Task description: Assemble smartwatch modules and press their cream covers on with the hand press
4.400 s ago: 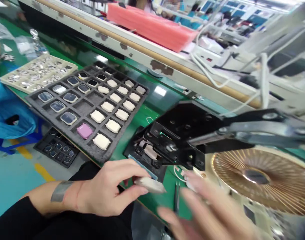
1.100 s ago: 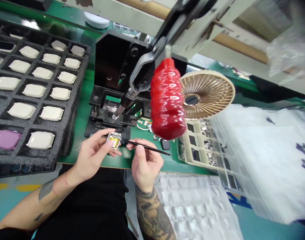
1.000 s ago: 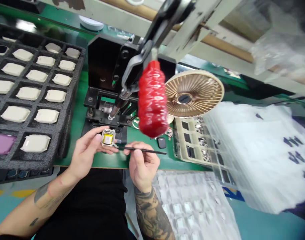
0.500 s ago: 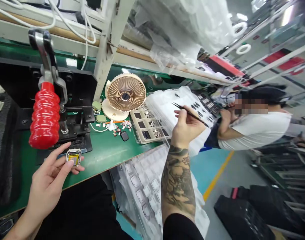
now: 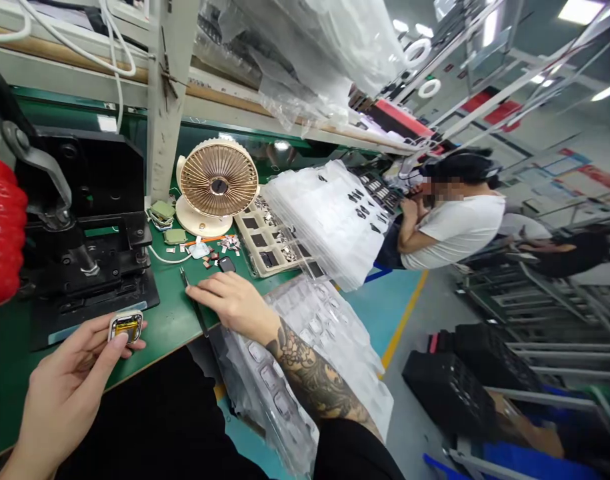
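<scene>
My left hand [image 5: 67, 393] pinches a small silver watch case [image 5: 127, 326] with a yellow cell inside, held over the front edge of the green bench [image 5: 177, 320]. My right hand [image 5: 233, 304] lies flat on the bench edge, fingers stretched out. Its fingertips touch a thin black pick [image 5: 193, 303] that lies on the bench. A black hand press [image 5: 87, 233] with a red handle grip [image 5: 2, 233] stands just behind my left hand.
A small beige fan [image 5: 218, 180], scattered small parts [image 5: 212, 250] and a beige parts tray [image 5: 265, 241] sit right of the press. Clear blister trays [image 5: 329, 217] are stacked beyond; more hang below the bench [image 5: 305, 340]. A co-worker in a white shirt [image 5: 457, 223] sits farther right.
My right hand came down from mid-air to the bench and the pick now lies under its fingertips. The view swung right. My left hand still holds the watch case.
</scene>
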### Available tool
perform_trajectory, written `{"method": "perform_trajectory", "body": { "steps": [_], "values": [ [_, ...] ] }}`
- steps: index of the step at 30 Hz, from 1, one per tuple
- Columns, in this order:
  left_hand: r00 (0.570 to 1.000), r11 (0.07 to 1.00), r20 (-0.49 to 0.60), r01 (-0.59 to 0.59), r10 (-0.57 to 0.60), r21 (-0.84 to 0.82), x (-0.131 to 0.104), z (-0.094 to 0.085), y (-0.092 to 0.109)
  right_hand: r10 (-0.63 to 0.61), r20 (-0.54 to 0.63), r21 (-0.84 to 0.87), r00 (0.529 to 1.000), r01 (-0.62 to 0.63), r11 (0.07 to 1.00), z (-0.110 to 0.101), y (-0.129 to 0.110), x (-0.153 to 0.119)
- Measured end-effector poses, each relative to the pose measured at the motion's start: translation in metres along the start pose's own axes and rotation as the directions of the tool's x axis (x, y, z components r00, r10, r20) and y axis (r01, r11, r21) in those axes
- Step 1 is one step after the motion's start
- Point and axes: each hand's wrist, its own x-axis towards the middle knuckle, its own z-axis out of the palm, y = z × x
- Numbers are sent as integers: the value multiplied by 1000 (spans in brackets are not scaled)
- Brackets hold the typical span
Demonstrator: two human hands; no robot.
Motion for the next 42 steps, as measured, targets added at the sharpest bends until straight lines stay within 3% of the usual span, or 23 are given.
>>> {"method": "perform_trajectory", "body": {
  "steps": [2,3,5,6,8,10,14,19,25,31,34,36,39,42],
  "values": [
    [1000,1000,-13,0,0,0,-1,2,2,162,-16,-20,987,-163,986,-21,30,-11],
    [1000,1000,-20,-5,5,0,-1,2,3,288,-5,-60,958,-287,956,-36,47,-17],
    [999,1000,-24,-21,21,1,-1,3,5,558,71,-213,827,-534,818,-66,81,-30],
    [999,1000,-20,-30,30,6,-1,3,5,642,131,-290,756,-590,753,-79,96,-35],
    [999,999,-17,-41,42,25,-1,3,6,716,222,-384,662,-616,688,-96,117,-43],
    [999,998,-14,-46,47,45,-1,2,5,708,300,-403,639,-588,701,-100,128,-48],
    [998,996,-13,-59,60,62,-1,3,3,681,394,-423,617,-537,730,-83,132,-51],
    [997,994,5,-76,76,82,-1,2,-1,701,371,-422,610,-561,712,-69,137,-53],
    [1000,994,5,-24,24,107,-4,1,0,688,294,-324,664,-608,725,-70,134,-61],
    [999,991,11,-40,39,125,-3,0,-2,716,121,-171,688,-696,698,-78,127,-67],
    [991,978,28,-136,133,156,1,0,0,717,-1,-35,697,-717,696,-79,111,-62],
    [975,958,70,-221,212,180,5,2,4,683,-119,210,721,-654,727,-74,91,-52],
    [961,941,103,-273,257,201,8,4,12,583,-248,560,774,-376,738,-57,48,-26],
    [962,945,110,-267,250,187,8,6,17,486,-314,640,815,-196,743,-33,-1,8]
  ]
}}
